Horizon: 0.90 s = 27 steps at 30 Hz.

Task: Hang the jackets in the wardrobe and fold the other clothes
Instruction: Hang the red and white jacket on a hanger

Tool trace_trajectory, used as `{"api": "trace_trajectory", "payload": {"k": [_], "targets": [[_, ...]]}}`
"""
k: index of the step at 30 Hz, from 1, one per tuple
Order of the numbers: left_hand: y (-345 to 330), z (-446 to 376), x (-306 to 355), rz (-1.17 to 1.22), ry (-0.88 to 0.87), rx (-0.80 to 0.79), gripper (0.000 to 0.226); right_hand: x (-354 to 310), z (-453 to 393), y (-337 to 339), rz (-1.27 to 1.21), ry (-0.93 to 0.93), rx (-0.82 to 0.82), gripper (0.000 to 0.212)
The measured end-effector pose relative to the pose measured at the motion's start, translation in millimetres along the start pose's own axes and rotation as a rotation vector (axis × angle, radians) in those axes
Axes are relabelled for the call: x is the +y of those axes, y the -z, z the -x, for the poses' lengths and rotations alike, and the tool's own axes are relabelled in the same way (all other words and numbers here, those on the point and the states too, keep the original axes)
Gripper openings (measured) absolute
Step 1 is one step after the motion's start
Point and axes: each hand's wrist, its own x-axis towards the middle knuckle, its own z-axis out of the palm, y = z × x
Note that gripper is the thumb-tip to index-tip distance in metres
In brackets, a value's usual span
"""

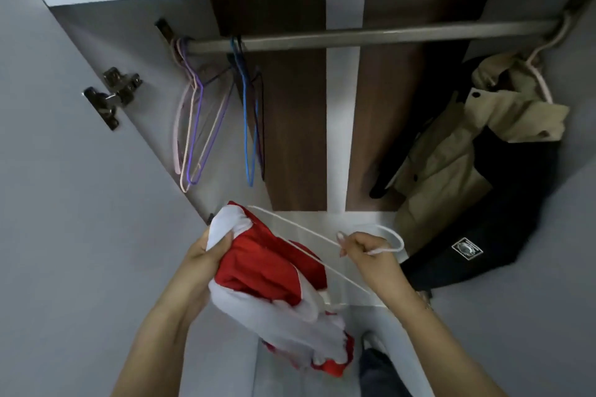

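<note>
My left hand [206, 255] clutches the red and white jacket [274, 284], bunched near the middle, so I cannot make out its collar or sleeves. My right hand [367, 255] pinches the white hanger [325, 240] at its neck; its long axis runs left to right, hook pointing right. On the far rail [371, 35], open room lies between the empty hangers [200, 113] at left and the beige and black jacket [467, 151] at right.

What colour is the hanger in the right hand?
White hanger, pinched by the right hand; head view.

door hinge [113, 96]: on left door panel | shoe, possibly [374, 340]: on floor, bottom edge, blurred
</note>
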Motion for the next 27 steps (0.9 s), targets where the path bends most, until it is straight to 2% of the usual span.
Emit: {"api": "trace_trajectory", "payload": {"k": [2, 4, 7, 10, 12, 14, 17, 19, 20, 22, 24, 25, 26, 27], "targets": [[15.4, -1.9, -7.8, -0.018, 0.031, 0.007, 0.04, -0.9, 39.6, -9.8, -0.096, -0.042, -0.01, 0.033], [25.8, -0.3, -12.3, -0.029, 0.066, 0.036, 0.044, -1.3, 77.2, -15.7, -0.147, -0.077, 0.055, 0.029], [33.1, 5.2, -5.1, -0.076, 0.061, 0.017, 0.049, -4.8, 118.0, -18.5, -0.12, -0.133, 0.107, 0.027], [28.5, 19.7, 11.9, -0.259, -0.11, -0.159, 0.05, -7.5, 148.6, -24.8, -0.034, -0.196, 0.12, 0.029], [17.7, 38.6, 24.2, -0.413, -0.249, -0.239, 0.051, -6.6, 159.6, -28.9, 0.073, -0.229, 0.065, 0.035], [3.1, 64.5, 33.6, -0.471, -0.349, -0.37, 0.048, -8.2, 162.5, -38.0, 0.198, -0.247, -0.021, 0.038], [-17.5, 104.1, 37.0, -0.462, -0.351, -0.639, 0.049, -9.0, 157.3, -58.9, 0.356, -0.26, -0.049, 0.046], [-21.4, 119.5, 33.2, -0.505, -0.395, -0.727, 0.049, -10.7, 155.0, -68.3, 0.304, -0.273, 0.001, 0.046], [-18.0, 119.4, 31.7, -0.537, -0.45, -0.709, 0.05, -11.0, 154.7, -67.5, 0.249, -0.273, 0.031, 0.042], [0.0, 106.7, 28.6, -0.688, -0.461, -0.556, 0.06, -15.2, 155.9, -58.6, 0.169, -0.287, 0.095, 0.032], [19.7, 92.2, 21.5, -0.981, -0.328, -0.33, 0.063, -21.0, 156.8, -47.5, 0.108, -0.303, 0.12, 0.033], [27.1, 86.0, 16.1, -1.091, -0.283, -0.195, 0.047, -25.5, 157.8, -44.8, 0.099, -0.31, 0.092, 0.034], [31.6, 80.2, 9.9, -1.119, -0.26, -0.071, 0.02, -29.9, 158.9, -44.9, 0.099, -0.31, 0.037, 0.033], [34.0, 74.9, 3.6, -1.106, -0.254, 0.02, 0.017, -32.9, 158.8, -47.5, 0.102, -0.305, -0.02, 0.031]]}}
